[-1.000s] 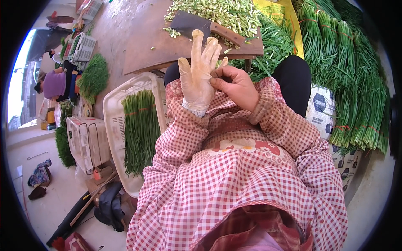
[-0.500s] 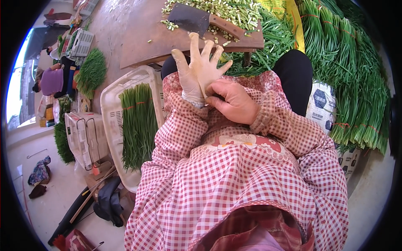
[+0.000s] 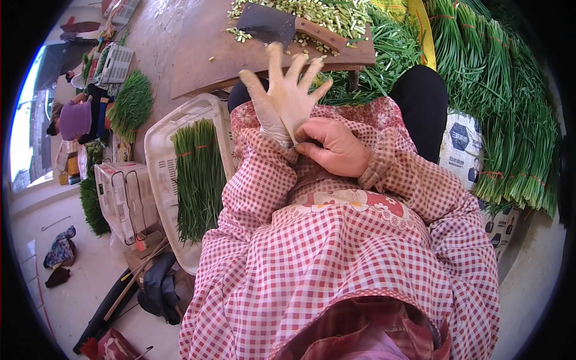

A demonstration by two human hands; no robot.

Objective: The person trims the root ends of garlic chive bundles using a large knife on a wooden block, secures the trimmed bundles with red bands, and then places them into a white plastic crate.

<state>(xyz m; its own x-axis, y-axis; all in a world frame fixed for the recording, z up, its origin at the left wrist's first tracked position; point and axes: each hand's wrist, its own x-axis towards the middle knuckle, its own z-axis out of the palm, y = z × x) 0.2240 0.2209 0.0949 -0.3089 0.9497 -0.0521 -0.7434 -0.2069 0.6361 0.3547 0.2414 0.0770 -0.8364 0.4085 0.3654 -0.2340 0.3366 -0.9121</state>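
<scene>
A pale, thin rubber glove (image 3: 292, 97) covers my left hand (image 3: 282, 103), whose fingers are spread wide. My bare right hand (image 3: 336, 147) pinches the glove's cuff at the left wrist and pulls it taut toward me. Just beyond the gloved fingertips, a cleaver (image 3: 268, 25) with a dark blade and wooden handle lies on a brown board (image 3: 201, 67). Chopped pale green stem pieces (image 3: 341, 13) are heaped beside and behind the cleaver.
Long green bundles (image 3: 498, 102) tied with red bands stack at the right. Loose cut leaves (image 3: 393, 60) lie in a yellow bag (image 3: 429, 36). A white crate (image 3: 165, 180) at left holds another green bundle (image 3: 200, 180). A person in purple (image 3: 75, 119) is at far left.
Both hands stay at the left wrist, the right still pinching the cuff. The gloved hand has shifted slightly left and up, its fingers still spread.
</scene>
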